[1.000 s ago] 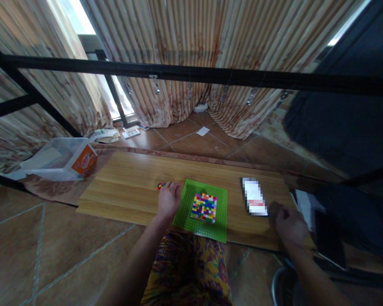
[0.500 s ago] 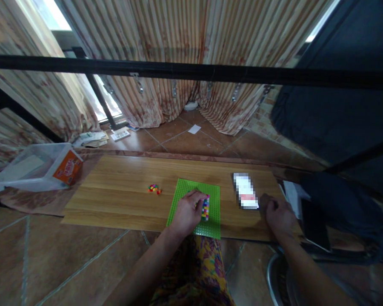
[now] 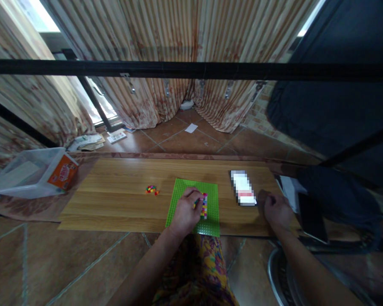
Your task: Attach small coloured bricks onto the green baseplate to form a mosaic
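My left hand (image 3: pixel 187 210) is over a green studded baseplate (image 3: pixel 213 204), its thumb and forefinger pinched at the upper left edge of a block of small colourful toy bricks (image 3: pixel 204 208). The fingers cover part of that block, so which brick they grip is hard to see. To the left on the wooden board lies a small pile of loose toy bricks (image 3: pixel 152 189) in red, orange, yellow and green. My right hand (image 3: pixel 277 210) rests curled in a fist at the right end of the board, with nothing showing in it, near a lit phone (image 3: pixel 243 189).
The wooden board (image 3: pixel 121 204) stands low over a tiled floor. A clear plastic box (image 3: pixel 25 178) with an orange label is at its left. A black metal bar (image 3: pixel 185 70) crosses above. A dark tablet-like thing (image 3: pixel 312 216) and a metal basin (image 3: pixel 274 272) are at right.
The whole view has shifted slightly. My left hand stays pinched at the toy bricks on the baseplate, and my right hand stays curled in place.
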The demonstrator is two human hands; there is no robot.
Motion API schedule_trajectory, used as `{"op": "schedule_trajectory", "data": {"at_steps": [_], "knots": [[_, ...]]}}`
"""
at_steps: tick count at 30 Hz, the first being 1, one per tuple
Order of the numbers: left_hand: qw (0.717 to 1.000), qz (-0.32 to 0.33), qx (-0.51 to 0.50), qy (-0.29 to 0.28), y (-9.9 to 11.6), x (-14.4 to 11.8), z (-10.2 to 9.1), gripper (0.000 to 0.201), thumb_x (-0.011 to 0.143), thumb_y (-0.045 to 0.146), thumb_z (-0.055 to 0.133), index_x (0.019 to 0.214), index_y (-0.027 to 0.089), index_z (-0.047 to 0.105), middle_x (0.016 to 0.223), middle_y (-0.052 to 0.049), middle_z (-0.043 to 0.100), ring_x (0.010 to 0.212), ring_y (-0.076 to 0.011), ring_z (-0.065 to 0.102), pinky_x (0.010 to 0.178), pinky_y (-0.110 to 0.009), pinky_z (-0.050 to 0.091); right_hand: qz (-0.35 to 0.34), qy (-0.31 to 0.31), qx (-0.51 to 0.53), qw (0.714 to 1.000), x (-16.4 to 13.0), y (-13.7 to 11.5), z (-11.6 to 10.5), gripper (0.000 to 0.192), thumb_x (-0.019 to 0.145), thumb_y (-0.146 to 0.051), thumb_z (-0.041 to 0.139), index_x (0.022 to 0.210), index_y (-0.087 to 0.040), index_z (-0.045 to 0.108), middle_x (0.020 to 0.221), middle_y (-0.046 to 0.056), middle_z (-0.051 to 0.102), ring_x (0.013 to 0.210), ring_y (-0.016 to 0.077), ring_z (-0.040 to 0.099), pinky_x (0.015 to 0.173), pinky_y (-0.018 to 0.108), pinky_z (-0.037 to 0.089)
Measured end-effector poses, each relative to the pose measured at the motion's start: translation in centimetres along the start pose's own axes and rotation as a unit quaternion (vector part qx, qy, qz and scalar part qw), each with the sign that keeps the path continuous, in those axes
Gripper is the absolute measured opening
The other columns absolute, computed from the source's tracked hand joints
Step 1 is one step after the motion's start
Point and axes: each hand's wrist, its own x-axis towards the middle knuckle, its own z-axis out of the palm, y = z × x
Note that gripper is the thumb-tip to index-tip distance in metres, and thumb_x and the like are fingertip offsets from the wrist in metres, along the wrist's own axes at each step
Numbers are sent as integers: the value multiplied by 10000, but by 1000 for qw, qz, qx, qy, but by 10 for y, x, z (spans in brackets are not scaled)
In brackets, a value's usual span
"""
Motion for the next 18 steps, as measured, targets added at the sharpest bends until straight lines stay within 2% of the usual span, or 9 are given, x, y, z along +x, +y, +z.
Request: {"op": "schedule_trajectory", "data": {"at_steps": [8,13,18], "knots": [[999,2,33,-29,0,-1,1,184,920,140,517,940,230,676,993,-32,698,927,-153,654,844,-291,533,1,-4,11,1000,0,-1,-2,357,895,-327,404,984,-124,684,894,139,654,792,218,575,666,309,394],[995,-3,94,-26,-2,-1,2,140,915,165,544,945,230,664,951,-21,714,915,-181,643,871,-341,497,-3,-1,6,1000,1,0,0,359,891,-335,409,965,-116,683,875,144,652,805,231,577,678,315,403],[994,-8,108,-25,-3,-2,2,90,887,156,580,928,213,637,940,-33,716,908,-205,638,883,-382,469,4,7,13,1000,0,-1,0,346,889,-326,418,953,-115,685,894,148,658,804,230,579,683,318,406]]}}
